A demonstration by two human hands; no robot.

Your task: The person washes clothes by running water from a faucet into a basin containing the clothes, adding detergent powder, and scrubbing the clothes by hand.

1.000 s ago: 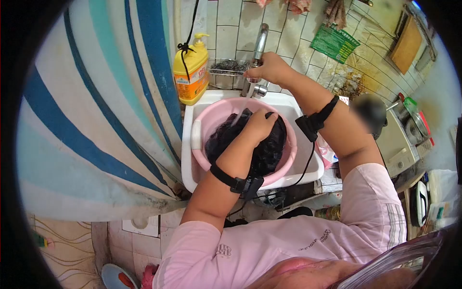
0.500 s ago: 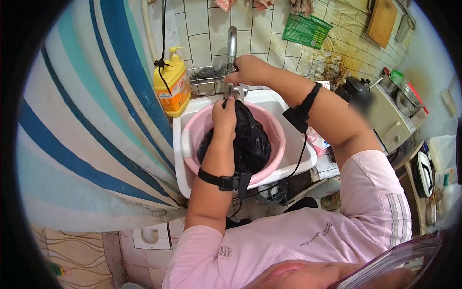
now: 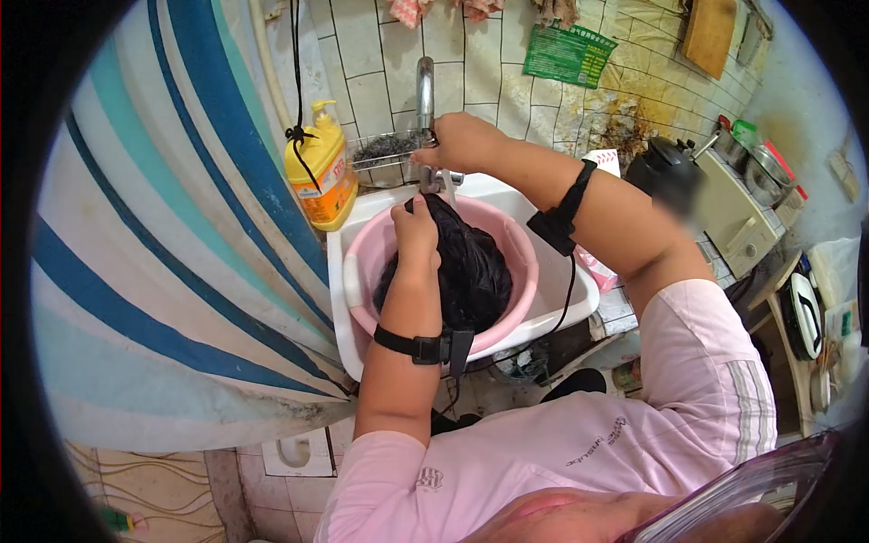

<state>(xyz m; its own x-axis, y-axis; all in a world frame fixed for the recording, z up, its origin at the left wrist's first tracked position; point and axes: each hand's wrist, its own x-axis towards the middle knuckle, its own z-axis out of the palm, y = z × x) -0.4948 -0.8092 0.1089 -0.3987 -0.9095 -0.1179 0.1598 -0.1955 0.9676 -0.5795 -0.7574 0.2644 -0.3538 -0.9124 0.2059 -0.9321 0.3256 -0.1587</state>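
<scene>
Inside a white sink (image 3: 563, 312), a pink basin (image 3: 518, 237) holds a bunched black cloth (image 3: 471, 276) that looks wet. My left hand (image 3: 416, 232) is closed on the cloth's upper edge, just below the faucet. My right hand (image 3: 460, 143) is at the chrome faucet (image 3: 424, 86), its fingers wrapped round the body beside the wire rack. What looks like a thin stream of water falls from the faucet area near the cloth.
A yellow soap bottle (image 3: 323, 172) stands at the sink's back left corner. A wire rack (image 3: 385, 149) sits behind the sink. On the left hangs a striped curtain (image 3: 181, 226). A black pot (image 3: 665, 172) and a metal bowl (image 3: 768, 172) are at the right.
The view has shifted slightly. My left hand and the cloth's upper edge sit a little lower, away from the faucet. My right hand remains at the faucet.
</scene>
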